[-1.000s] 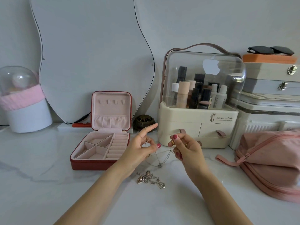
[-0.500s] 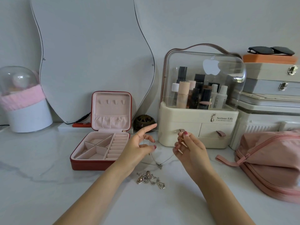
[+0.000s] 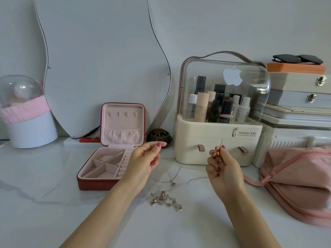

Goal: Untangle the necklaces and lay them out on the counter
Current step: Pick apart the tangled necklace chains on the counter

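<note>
A thin silver necklace (image 3: 176, 173) with a small pendant (image 3: 173, 183) hangs slack between my hands, and the pendant sits low at the white marble counter (image 3: 53, 203). My left hand (image 3: 143, 163) pinches one end of the chain between thumb and fingers, left of the pendant. The other end is pinched in my right hand (image 3: 223, 169), which is raised in front of the cream organizer. A tangled clump of necklaces (image 3: 165, 201) with pinkish and silver charms lies on the counter in front of both hands.
An open red jewellery box (image 3: 107, 169) with pink lining sits left of my left hand. A cream cosmetics organizer (image 3: 215, 145) stands behind my hands, with stacked boxes (image 3: 300, 97) to its right. A pink pouch (image 3: 300, 179) lies at the right; a mirror (image 3: 100, 68) and a small bronze pot (image 3: 159, 136) stand behind.
My hands have moved apart, the right one further right. The thin chain is spread wider and its pendant has dropped toward the counter. The clump has not moved.
</note>
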